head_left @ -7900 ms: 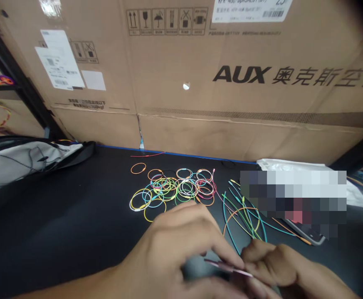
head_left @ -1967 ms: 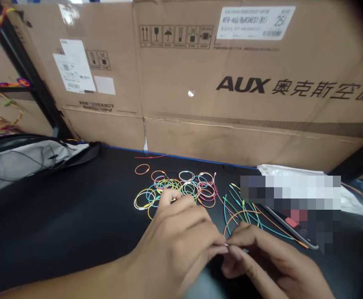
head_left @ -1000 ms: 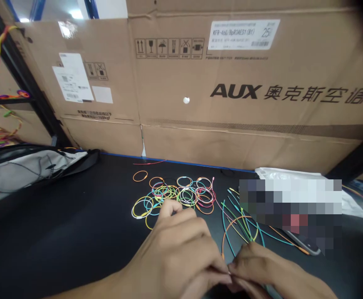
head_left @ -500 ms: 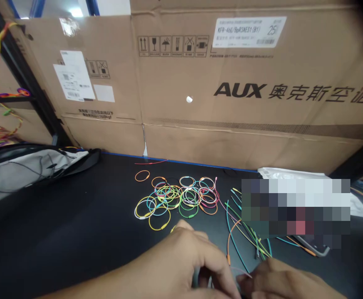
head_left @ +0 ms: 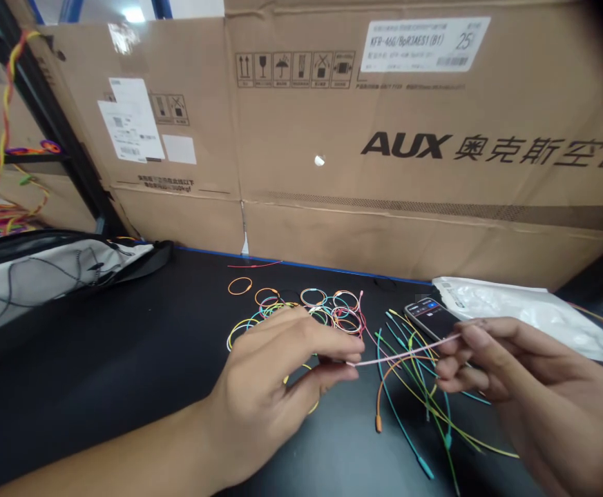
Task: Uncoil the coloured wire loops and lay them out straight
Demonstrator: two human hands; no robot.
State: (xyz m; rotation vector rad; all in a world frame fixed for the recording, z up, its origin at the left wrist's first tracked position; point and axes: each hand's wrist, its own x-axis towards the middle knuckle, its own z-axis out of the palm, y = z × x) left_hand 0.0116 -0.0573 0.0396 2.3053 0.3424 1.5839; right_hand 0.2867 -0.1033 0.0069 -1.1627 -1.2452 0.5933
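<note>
Pink wire (head_left: 405, 352) held straight above black counter (head_left: 99, 393); left hand (head_left: 275, 386) and right hand (head_left: 529, 373) each pinch one end, narrow grip (wire thin, looks slippery). Slackened pinch could drop it into loose wires (head_left: 415, 407), tangling.

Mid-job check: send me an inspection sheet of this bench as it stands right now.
surface: black work table, blue strip along its back edge
job's things: pink wire stretched between both hands; coloured wire rings in a heap; loose straight wires fanned out
clutter: phone, white plastic bag, grey bag
hands: left hand and right hand each pinch one end of the pink wire
cables: thin red wire by the back edge
surroundings: cardboard boxes printed AUX, black shelf upright, bright tangled wires at far left
</note>
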